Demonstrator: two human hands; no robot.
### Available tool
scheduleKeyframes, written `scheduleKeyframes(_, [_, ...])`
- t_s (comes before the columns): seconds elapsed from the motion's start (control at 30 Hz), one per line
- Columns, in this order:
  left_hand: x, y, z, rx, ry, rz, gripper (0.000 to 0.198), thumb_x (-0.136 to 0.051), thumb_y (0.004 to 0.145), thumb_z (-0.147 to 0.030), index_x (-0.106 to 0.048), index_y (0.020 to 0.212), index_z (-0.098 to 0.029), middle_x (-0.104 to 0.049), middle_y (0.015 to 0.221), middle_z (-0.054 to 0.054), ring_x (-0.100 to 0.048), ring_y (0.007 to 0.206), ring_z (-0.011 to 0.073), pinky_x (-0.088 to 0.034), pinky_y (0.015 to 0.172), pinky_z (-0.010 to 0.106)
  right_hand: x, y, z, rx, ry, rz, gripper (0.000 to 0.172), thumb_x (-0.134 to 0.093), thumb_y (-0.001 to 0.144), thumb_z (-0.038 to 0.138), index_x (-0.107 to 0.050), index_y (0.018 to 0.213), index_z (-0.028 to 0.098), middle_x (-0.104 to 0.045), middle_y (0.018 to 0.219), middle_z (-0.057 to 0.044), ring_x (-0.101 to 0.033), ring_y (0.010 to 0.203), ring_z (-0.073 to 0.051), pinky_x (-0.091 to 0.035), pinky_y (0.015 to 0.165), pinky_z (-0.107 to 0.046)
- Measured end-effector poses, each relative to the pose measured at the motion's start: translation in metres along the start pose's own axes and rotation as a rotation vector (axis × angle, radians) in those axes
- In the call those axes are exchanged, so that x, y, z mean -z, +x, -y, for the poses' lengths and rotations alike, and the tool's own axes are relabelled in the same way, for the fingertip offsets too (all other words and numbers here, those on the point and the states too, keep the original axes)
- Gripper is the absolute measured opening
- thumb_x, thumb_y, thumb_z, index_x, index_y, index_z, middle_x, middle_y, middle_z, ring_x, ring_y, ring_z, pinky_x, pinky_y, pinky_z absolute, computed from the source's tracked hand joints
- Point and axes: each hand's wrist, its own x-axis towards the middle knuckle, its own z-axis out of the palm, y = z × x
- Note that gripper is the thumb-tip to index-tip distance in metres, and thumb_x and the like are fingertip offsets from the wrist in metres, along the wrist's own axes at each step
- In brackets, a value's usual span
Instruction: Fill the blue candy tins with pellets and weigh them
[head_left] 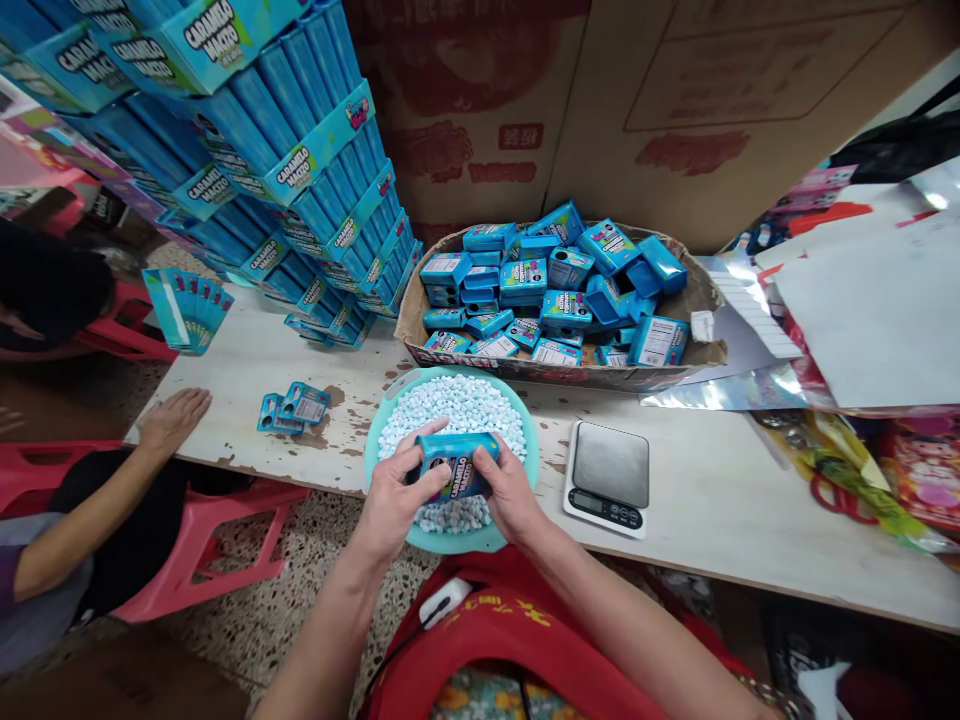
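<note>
Between my two hands is a small blue candy box point(459, 468) with "Caramelo Macizo" printed on its front. My left hand point(401, 490) grips its left end, thumb across the front. The fingers of my right hand point(510, 490) close on its right end. Just beneath sits a turquoise bowl point(529, 440), filled with small pale candies point(457, 400). Two or so blue candy boxes point(300, 405) lie on the table to the left of the bowl. Behind the bowl, a shallow cardboard tray point(480, 368) holds many loose blue boxes point(566, 308).
A digital scale point(611, 470) stands right of the bowl. Tall stacks of blue display cartons point(300, 170) rise at the back left, before a large cardboard box point(600, 110). Another person's hand point(176, 418) rests on the table at left, near a red stool point(225, 545). Red-handled scissors point(840, 498) lie far right.
</note>
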Motion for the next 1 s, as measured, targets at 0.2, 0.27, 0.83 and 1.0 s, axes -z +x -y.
scheduleKeyframes(0.2, [0.003,0.004,0.011,-0.061,0.108,-0.053,0.014,-0.069,0.074,-0.031,-0.075,0.080,-0.019,-0.060,0.123,0.007,-0.050,0.117,0.0250,-0.036,0.102,0.033,0.007,-0.001,0.005,0.139,-0.118,0.034,0.034,-0.076,0.070,0.038,-0.059,0.096,0.024,-0.057,0.077,0.005,-0.049,0.070,-0.012,-0.041,0.066,-0.021])
scheduleKeyframes(0.27, [0.002,0.004,0.017,-0.043,0.109,-0.092,0.014,-0.070,0.073,-0.031,-0.074,0.076,-0.018,-0.064,0.106,0.006,-0.053,0.107,0.0225,-0.040,0.095,0.030,0.008,-0.003,0.005,0.125,-0.105,0.038,0.033,-0.075,0.071,0.037,-0.059,0.096,0.024,-0.056,0.076,0.005,-0.049,0.070,-0.011,-0.040,0.067,-0.020])
scheduleKeyframes(0.83, [0.014,0.004,0.022,-0.078,0.124,-0.170,0.019,-0.067,0.076,-0.034,-0.070,0.086,-0.019,-0.061,0.114,0.008,-0.053,0.112,0.0233,-0.035,0.103,0.035,0.001,-0.002,0.007,-0.027,-0.066,0.004,0.036,-0.076,0.070,0.039,-0.059,0.098,0.024,-0.060,0.076,0.005,-0.053,0.066,-0.011,-0.045,0.060,-0.019])
scheduleKeyframes(1.0, [0.023,0.000,0.020,-0.163,-0.158,0.019,0.076,-0.078,0.065,-0.038,-0.045,0.133,-0.028,-0.046,0.139,0.012,-0.045,0.127,0.0274,-0.037,0.105,0.041,-0.003,-0.002,0.011,-0.199,0.158,0.035,0.034,-0.076,0.070,0.042,-0.060,0.092,0.023,-0.067,0.082,0.002,-0.061,0.067,-0.013,-0.053,0.064,-0.027])
